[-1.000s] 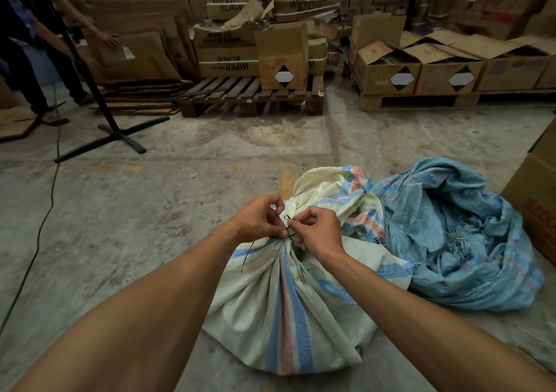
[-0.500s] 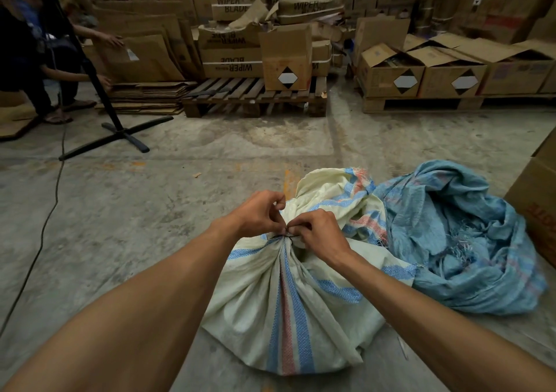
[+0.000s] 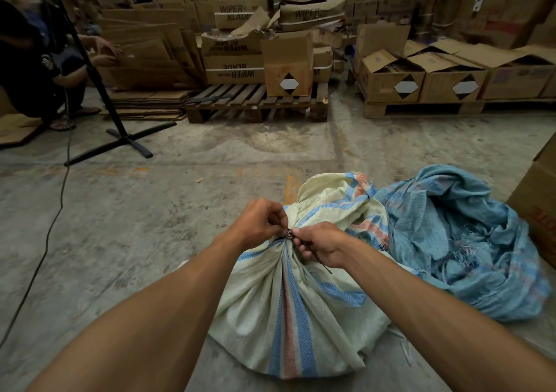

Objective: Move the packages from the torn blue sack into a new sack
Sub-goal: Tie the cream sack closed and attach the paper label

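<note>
A full cream sack [image 3: 288,310] with blue and red stripes lies on the concrete floor in front of me, its neck gathered tight. A thin black tie [image 3: 289,235] circles the neck. My left hand [image 3: 258,223] pinches the tie at the knot. My right hand [image 3: 319,244] grips the tie's loose end, which sticks out below the fist. The torn blue sack [image 3: 457,241] lies crumpled and slack to the right, touching the cream sack. No packages show.
A cardboard box [image 3: 538,211] stands at the right edge. Wooden pallets [image 3: 255,105] with stacked boxes line the back. A black stand [image 3: 120,135] and its cable [image 3: 51,223] are at left, beside a crouching person [image 3: 33,69] handling flat cardboard.
The tie has been drawn tight around the neck. My right hand has shifted down and right, pulling the loose end. The person at left has crouched down.
</note>
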The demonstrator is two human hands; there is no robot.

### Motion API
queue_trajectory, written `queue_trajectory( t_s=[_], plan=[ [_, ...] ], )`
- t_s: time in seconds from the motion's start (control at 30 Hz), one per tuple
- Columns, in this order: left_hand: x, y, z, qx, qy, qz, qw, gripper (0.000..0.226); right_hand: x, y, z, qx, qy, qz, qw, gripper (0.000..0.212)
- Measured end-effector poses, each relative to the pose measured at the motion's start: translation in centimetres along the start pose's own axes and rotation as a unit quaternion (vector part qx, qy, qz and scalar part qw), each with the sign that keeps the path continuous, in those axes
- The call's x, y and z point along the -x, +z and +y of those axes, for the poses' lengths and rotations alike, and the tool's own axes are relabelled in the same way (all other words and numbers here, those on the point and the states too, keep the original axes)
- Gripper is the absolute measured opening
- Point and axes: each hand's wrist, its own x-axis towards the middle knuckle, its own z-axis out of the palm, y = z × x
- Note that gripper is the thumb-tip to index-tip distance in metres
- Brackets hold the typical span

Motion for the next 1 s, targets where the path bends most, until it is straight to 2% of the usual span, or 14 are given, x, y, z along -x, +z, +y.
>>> queue_trajectory(
  t_s=[0.17,0.3,0.53,0.77,0.93,1.0],
  plan=[
    [0.2,0.0,0.2,-0.021,0.012,-0.026,0.999,0.019,-0.2,0.1,0.0,-0.061,0.018,0.016,0.998,0.019],
    [0.2,-0.2,0.4,-0.055,0.026,-0.021,0.998,0.01,-0.3,0.0,0.0,-0.063,0.018,0.024,0.998,0.019],
    [0.6,-0.2,0.6,-0.074,0.036,-0.023,0.996,0.007,-0.2,0.1,0.2,-0.052,-0.016,0.05,0.997,0.01],
    [1.2,-0.9,-0.9,-0.096,-0.018,-0.015,0.995,0.012,0.0,-1.7,0.8,0.073,-0.103,0.144,0.981,0.011],
    [2.3,-1.7,-2.4,-0.098,-0.039,-0.002,0.994,0.028,0.0,-2.7,2.3,0.279,-0.176,0.16,0.93,0.018],
    [2.6,-1.4,-2.8,-0.084,-0.047,0.0,0.995,0.03,-0.2,-2.6,2.4,0.32,-0.19,0.168,0.913,0.017]
  ],
)
